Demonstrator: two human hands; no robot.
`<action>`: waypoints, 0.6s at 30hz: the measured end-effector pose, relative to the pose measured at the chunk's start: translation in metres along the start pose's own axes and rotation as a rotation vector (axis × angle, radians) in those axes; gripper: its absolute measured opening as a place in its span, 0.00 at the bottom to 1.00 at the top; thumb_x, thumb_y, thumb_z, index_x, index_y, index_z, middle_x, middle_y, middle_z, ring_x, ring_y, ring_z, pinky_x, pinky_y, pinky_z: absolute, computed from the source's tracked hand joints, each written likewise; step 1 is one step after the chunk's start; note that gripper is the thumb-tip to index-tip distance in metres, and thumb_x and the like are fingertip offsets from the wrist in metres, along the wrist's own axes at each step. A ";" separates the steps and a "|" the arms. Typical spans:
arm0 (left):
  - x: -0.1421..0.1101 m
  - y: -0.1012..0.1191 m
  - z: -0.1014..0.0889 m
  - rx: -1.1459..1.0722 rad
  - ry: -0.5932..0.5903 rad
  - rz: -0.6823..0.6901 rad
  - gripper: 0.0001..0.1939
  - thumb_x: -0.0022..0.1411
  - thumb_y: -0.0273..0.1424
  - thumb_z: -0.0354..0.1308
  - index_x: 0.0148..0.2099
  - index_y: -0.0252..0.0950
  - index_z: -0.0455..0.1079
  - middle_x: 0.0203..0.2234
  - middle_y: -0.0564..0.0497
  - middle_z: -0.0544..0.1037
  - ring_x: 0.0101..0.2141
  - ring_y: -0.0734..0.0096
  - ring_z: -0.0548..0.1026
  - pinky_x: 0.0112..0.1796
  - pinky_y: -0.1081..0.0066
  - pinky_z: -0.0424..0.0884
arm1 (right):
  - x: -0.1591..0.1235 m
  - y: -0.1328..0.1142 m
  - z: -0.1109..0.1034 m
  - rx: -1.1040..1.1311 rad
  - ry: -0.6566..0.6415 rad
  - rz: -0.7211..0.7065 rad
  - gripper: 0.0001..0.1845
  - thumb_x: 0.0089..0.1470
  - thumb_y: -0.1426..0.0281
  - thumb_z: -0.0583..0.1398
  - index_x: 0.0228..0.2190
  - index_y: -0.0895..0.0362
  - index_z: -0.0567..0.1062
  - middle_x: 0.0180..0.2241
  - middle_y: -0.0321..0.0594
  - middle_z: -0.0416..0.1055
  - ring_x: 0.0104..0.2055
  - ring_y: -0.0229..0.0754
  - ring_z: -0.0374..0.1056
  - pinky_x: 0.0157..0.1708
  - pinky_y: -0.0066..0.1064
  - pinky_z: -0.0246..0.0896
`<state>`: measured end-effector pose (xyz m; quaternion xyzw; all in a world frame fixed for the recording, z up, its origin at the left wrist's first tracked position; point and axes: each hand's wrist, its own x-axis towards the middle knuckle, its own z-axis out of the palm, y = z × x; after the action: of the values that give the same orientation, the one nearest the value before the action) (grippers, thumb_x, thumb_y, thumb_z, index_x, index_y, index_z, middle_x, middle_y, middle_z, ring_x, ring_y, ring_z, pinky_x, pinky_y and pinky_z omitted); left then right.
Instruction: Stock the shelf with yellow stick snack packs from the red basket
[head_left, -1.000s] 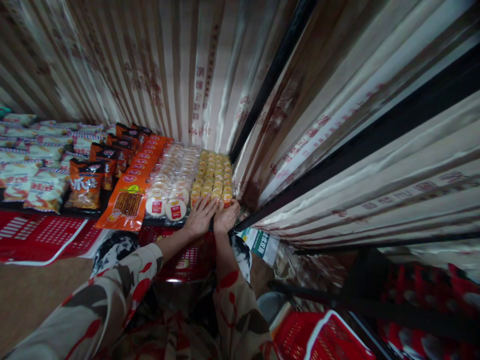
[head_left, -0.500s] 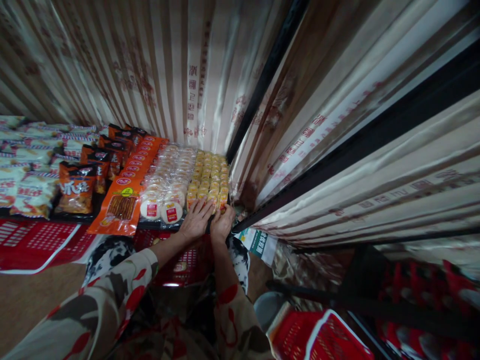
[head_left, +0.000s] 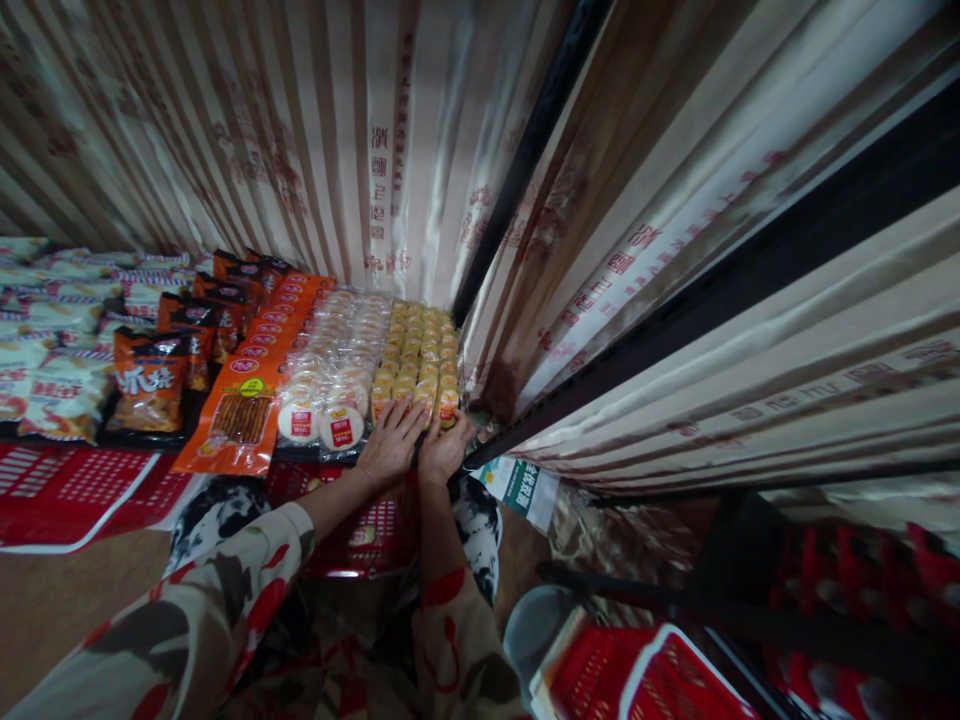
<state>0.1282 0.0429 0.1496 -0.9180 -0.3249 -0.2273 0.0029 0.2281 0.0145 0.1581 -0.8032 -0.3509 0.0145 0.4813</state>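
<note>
Rows of small yellow-wrapped snacks fill the right end of a black shelf. My left hand lies against their front edge, its fingers stretched over the nearest packs. Close beside it, my right hand touches the front right corner of the same rows, fingers extended and partly hidden. Neither hand lifts anything. Clear-wrapped round white rice crackers stand in rows just left of the yellow ones.
Left along the shelf are orange strip packs, orange-black snack bags and pale bags. Red baskets sit below. Pleated curtains hang behind, with black posts at the corner. Another red basket is lower right.
The view has shifted very slightly. Both hands stay at the front of the yellow snacks, with hardly any visible movement.
</note>
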 end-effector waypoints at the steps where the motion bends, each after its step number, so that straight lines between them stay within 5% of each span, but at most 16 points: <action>1: 0.000 0.000 0.000 0.003 -0.004 0.000 0.27 0.60 0.26 0.47 0.62 0.33 0.58 0.62 0.46 0.57 0.63 0.54 0.47 0.60 0.52 0.47 | 0.001 0.000 0.001 0.000 -0.002 0.007 0.15 0.55 0.69 0.51 0.45 0.59 0.64 0.47 0.54 0.61 0.51 0.50 0.59 0.48 0.40 0.58; 18: 0.001 0.000 0.004 0.010 0.020 0.011 0.27 0.59 0.27 0.49 0.62 0.32 0.58 0.61 0.46 0.58 0.63 0.52 0.46 0.60 0.51 0.47 | 0.005 0.008 0.003 0.038 -0.036 -0.079 0.09 0.55 0.69 0.51 0.38 0.58 0.66 0.44 0.51 0.61 0.49 0.46 0.60 0.50 0.38 0.57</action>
<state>0.1302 0.0443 0.1467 -0.9174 -0.3209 -0.2350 0.0119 0.2352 0.0176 0.1515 -0.7788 -0.3907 0.0164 0.4904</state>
